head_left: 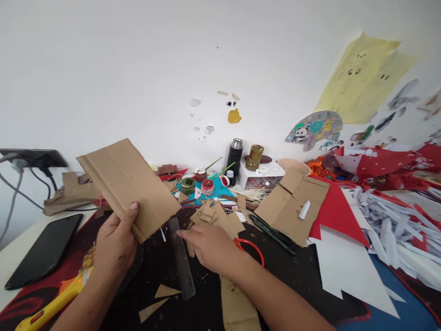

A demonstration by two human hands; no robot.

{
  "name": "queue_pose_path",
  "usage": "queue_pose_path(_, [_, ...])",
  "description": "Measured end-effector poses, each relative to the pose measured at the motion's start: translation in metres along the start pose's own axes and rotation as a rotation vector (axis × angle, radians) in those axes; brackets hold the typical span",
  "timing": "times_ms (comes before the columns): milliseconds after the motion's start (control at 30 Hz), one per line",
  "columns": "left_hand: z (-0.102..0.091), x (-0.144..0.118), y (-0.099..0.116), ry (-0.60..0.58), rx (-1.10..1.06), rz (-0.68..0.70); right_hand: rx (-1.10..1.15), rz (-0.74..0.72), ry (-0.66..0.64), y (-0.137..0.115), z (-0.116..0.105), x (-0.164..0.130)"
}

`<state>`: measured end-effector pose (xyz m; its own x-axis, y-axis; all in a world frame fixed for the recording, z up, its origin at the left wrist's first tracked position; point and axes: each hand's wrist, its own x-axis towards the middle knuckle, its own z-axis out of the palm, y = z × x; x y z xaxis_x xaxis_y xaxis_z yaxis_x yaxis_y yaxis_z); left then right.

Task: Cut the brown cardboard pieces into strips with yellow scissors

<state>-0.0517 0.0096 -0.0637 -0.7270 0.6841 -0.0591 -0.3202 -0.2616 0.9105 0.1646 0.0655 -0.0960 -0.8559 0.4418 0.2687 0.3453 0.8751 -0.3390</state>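
- At the near centre of the bench [20, 239], the left hand [115, 246] holds a cardboard sheet [127, 186] raised off the surface, thumb on the front face near the lower edge, fingers closed behind it.
- The cardboard sheet is tilted, creased along its length, and sits above the black mat [296, 271].
- The right hand [210, 246] lies low over the mat, fingers extended leftward and loosely open, fingertips touching the clear ruler [182, 259]; it grips nothing.
- The ruler lies flat on the mat, between the two hands.
- Orange-handled scissors [253, 248] lie just behind the right hand.
- Cardboard scraps [215, 216] are piled beyond the right hand.
- A yellow utility knife [51, 305] lies beside the left forearm; a black phone [44, 250] lies further left.
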Motion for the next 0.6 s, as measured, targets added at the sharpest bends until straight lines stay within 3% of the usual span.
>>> queue_pose_path(133, [0.000, 0.001, 0.002, 0.035, 0.003, 0.035, 0.240, 0.110, 0.193, 0.003, -0.001, 0.003])
queue_pose_path(267, [0.005, -0.003, 0.005, 0.064, 0.013, 0.044, 0.261, 0.210, 0.246, 0.006, -0.016, 0.001])
queue_pose_path(367, [0.008, -0.006, 0.007, 0.059, -0.006, 0.020, 0.142, 0.312, 0.191, 0.009, -0.037, -0.013])
queue_pose_path(600, [-0.002, -0.002, -0.005, -0.028, 0.092, 0.010, -0.156, 0.507, -0.145, 0.006, -0.079, -0.068])
